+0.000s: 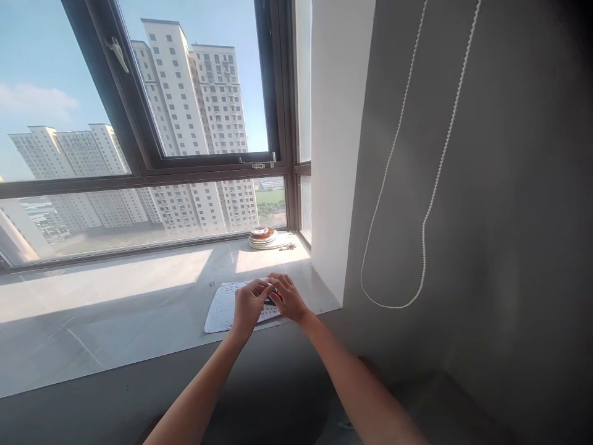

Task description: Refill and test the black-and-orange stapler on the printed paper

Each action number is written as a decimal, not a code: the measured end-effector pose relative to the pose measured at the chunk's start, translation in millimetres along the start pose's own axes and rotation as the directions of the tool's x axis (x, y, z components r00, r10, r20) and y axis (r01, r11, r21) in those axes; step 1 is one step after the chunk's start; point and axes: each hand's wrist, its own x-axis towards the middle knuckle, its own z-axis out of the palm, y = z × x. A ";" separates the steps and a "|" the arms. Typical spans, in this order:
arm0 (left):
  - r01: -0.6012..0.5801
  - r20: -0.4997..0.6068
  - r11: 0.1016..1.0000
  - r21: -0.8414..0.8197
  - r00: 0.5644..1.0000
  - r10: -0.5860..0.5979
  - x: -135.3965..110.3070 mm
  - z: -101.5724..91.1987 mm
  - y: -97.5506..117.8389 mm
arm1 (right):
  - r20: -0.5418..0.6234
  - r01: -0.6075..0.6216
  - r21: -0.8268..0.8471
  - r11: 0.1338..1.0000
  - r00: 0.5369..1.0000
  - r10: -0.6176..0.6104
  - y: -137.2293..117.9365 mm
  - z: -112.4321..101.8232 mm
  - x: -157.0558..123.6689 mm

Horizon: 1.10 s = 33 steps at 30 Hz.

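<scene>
My left hand point(248, 304) and my right hand point(288, 298) meet over a white perforated mat point(223, 307) lying on the stone windowsill point(115, 309). Both hands have their fingers curled together around a small dark object with a red part point(273, 293), mostly hidden between the fingertips. I cannot make out what the object is.
A stack of round plates or discs point(264, 237) sits on the sill near the window corner, with a small dark item point(288, 246) beside it. A white beaded blind cord point(417, 185) hangs on the grey wall at right. The window frame point(148, 173) runs behind the sill.
</scene>
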 end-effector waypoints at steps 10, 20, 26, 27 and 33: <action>0.052 0.007 0.995 -0.084 0.999 -0.052 4.2 -0.5 -8.8 | -0.044 -0.006 -0.060 0.998 0.999 0.003 3.3 5.4 -2.7; 0.086 -0.248 0.896 0.435 0.968 0.028 53.1 -100.3 -93.5 | -0.267 -0.312 -0.076 0.947 0.921 0.282 30.6 -2.9 -1.7; 0.070 -0.075 0.706 0.705 0.997 -0.024 80.8 -167.9 -203.8 | -0.104 -0.673 -0.238 0.701 0.735 0.670 80.2 -14.6 9.7; 0.071 -0.074 0.697 0.713 0.997 -0.026 84.6 -167.4 -211.7 | -0.080 -0.711 -0.279 0.645 0.687 0.722 86.5 -13.9 11.3; -0.014 0.095 0.732 0.681 0.993 -0.070 100.8 -141.3 -225.2 | 0.002 -0.713 -0.437 0.548 0.609 0.793 102.1 -5.5 14.4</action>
